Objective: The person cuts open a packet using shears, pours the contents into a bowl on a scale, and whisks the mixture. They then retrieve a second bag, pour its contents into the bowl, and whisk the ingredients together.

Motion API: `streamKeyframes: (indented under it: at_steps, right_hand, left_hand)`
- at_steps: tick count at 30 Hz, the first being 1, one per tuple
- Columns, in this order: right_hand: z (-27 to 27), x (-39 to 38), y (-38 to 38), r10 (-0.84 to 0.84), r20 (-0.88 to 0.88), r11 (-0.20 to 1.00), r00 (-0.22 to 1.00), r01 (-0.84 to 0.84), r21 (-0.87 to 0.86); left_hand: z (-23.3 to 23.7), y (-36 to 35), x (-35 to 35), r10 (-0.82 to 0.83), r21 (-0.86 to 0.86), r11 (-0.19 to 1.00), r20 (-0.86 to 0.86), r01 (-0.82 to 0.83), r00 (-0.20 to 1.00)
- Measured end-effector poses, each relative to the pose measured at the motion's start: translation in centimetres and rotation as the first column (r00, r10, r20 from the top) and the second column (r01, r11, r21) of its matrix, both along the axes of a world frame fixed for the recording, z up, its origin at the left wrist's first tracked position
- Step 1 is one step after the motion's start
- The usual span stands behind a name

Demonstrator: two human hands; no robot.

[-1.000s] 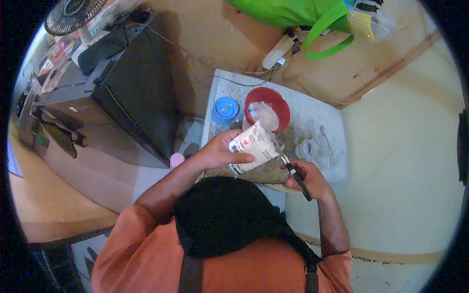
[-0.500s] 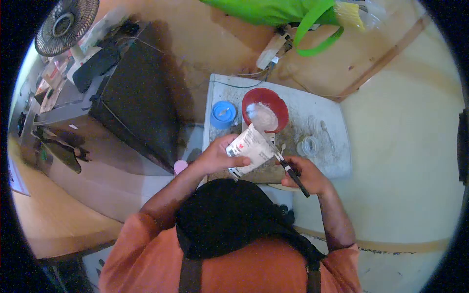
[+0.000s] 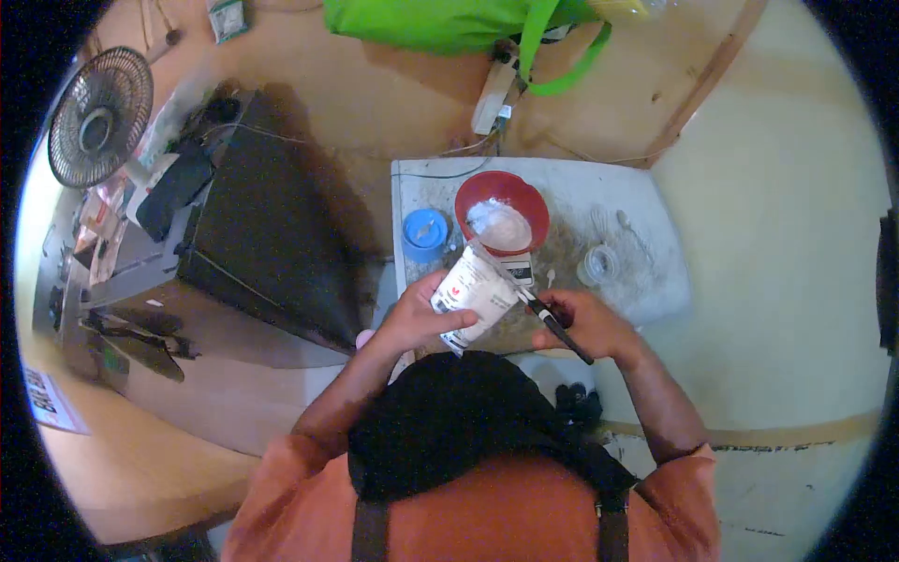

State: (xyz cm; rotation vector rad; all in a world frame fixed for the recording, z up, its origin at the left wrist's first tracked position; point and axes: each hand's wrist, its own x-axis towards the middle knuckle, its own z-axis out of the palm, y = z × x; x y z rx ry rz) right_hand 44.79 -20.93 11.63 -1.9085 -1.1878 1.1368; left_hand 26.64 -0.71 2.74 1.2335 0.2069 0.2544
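Observation:
My left hand [image 3: 421,314] is closed around a white printed bag [image 3: 470,295], its thumb across the front. The bag tilts, with its upper end close to the near rim of a red bowl [image 3: 476,242] that holds white powder [image 3: 504,225]. In my right hand [image 3: 590,323] is a black-handled utensil [image 3: 559,330], its pale front end against the bag's right edge; the kind of tip cannot be made out. Under the bowl shows part of a kitchen scale [image 3: 519,270]. A small measuring spoon [image 3: 551,278] lies to the right of the scale.
A blue-lidded container [image 3: 425,234] stands left of the bowl on the white table [image 3: 646,206]. To the right are a clear jar [image 3: 597,266], a whisk [image 3: 599,221] and a spoon [image 3: 626,221]. A dark cabinet [image 3: 272,225] with a fan [image 3: 101,117] rises at left. A green bag [image 3: 421,23] hangs behind.
The camera view has shifted somewhat. Both hands keep their hold on the bag and the utensil, and the bag stays close to the bowl's near rim.

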Motion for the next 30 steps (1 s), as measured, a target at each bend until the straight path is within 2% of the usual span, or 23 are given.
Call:
streamKeyframes:
  at_steps: [4,10,12,16,18,21,25,30]
  right_hand:
    - [-0.5,-0.1,0.4,-0.025,-0.025,0.998,0.999,0.027,0.063]
    - [-0.8,-0.4,0.5,-0.052,-0.022,0.998,0.998,0.052,0.026]
    - [-0.5,-0.7,0.8,-0.065,-0.054,0.993,0.996,0.07,0.096]
    - [0.0,-0.8,1.1,-0.064,-0.045,0.995,0.997,0.067,0.08]
    - [-0.1,-0.8,1.2,-0.077,-0.124,0.993,0.989,0.087,0.078]
    - [-1.2,-0.8,1.1,-0.094,-0.11,0.985,0.989,0.108,0.132]
    - [-0.2,-1.0,1.2,-0.095,-0.077,0.992,0.993,0.1,0.075]
    - [-1.1,-0.9,1.0,-0.088,-0.185,0.989,0.979,0.107,0.098]
  left_hand:
    - [-0.2,-0.1,0.1,-0.014,-0.056,0.998,0.005,0.015,1.0]
    - [0.0,-0.1,0.2,-0.03,-0.036,0.999,0.044,0.032,0.999]
    - [-0.4,0.0,0.2,-0.03,-0.027,0.999,0.023,0.03,0.999]
    - [0.8,0.0,0.3,-0.034,0.029,0.999,0.012,0.033,0.999]
    - [0.7,0.0,0.3,-0.035,0.014,0.999,0.022,0.035,0.999]
    - [0.4,0.0,0.3,-0.037,-0.004,0.999,0.033,0.037,0.999]
    - [0.2,0.2,0.4,-0.038,0.003,0.999,0.036,0.038,0.999]
    - [-0.2,0.2,0.6,-0.055,-0.007,0.998,0.047,0.055,0.997]
